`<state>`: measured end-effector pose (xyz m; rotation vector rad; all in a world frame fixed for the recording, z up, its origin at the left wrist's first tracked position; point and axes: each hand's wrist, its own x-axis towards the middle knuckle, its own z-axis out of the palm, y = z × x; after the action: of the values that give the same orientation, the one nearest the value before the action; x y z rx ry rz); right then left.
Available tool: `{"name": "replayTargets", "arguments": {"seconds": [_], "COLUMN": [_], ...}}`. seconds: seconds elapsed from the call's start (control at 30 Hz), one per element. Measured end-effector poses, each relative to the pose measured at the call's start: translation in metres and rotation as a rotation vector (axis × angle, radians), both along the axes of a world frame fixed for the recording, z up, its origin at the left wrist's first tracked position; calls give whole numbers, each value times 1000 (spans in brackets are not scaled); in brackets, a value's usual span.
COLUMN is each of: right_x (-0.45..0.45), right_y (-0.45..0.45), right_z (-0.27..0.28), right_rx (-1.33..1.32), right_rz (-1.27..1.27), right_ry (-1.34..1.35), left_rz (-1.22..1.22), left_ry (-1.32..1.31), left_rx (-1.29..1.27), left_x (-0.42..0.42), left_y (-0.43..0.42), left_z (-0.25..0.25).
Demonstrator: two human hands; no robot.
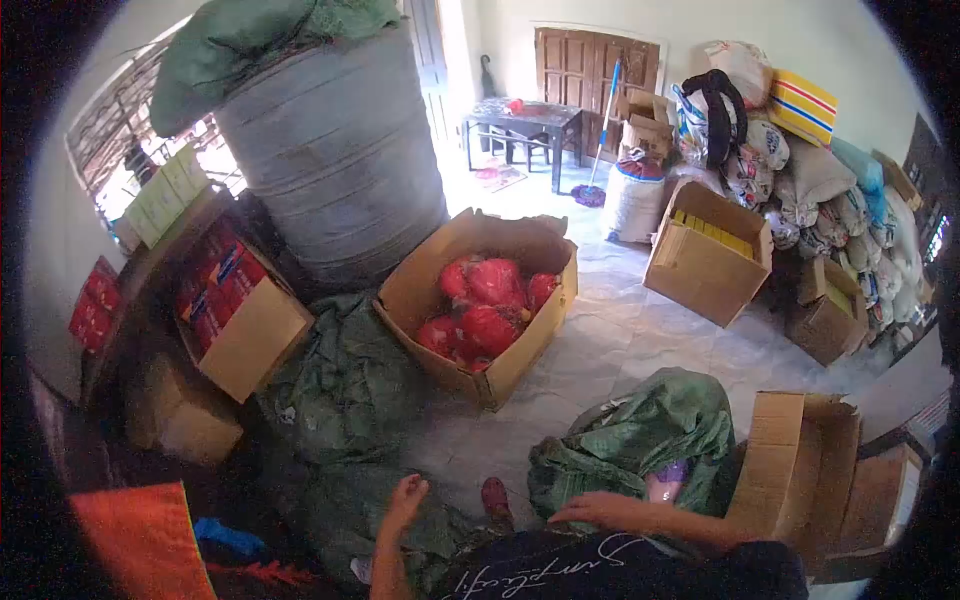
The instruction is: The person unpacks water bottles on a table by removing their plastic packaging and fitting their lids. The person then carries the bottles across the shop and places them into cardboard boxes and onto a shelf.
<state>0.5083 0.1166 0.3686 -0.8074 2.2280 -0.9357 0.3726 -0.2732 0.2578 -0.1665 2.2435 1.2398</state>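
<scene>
My left hand (404, 500) is raised above the dark green sacking on the floor, its fingers loosely bent and apart with nothing visible in them. My right hand (598, 509) reaches across in front of my body, fingers stretched out and holding nothing, over the near edge of a crumpled green sack (640, 425). Whether it touches the sack I cannot tell. Something purple and pinkish (668, 480) shows at the sack's front. More green sacking (345, 390) lies in folds on my left. Ahead stands an open cardboard box (520, 375) holding several red plastic-wrapped bundles (490, 283).
A tall grey wrapped bale (330, 150) stands at back left. Beside it is a carton (262, 335) of red packets. To the right are a carton (705, 270) with yellow items, an opened carton (765, 450) and piled white sacks (815, 180). A mop (590, 193) and table (525, 115) stand behind.
</scene>
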Motion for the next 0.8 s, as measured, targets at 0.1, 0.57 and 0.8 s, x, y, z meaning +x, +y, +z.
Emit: {"name": "replayTargets", "arguments": {"seconds": [0.1,0.57,0.8], "right_x": [-45,-164,-245], "right_y": [12,40,158], "right_z": [42,35,18], "right_rx": [-19,-184,-131], "right_rz": [43,-340,-487], "right_ry": [-35,11,7], "left_rz": [9,-282,-346], "left_ry": [66,-55,-180], "left_rx": [53,-8,140], "left_x": [-58,-242,-346], "left_y": [-34,92,232], "left_z": [-22,-20,-57]}}
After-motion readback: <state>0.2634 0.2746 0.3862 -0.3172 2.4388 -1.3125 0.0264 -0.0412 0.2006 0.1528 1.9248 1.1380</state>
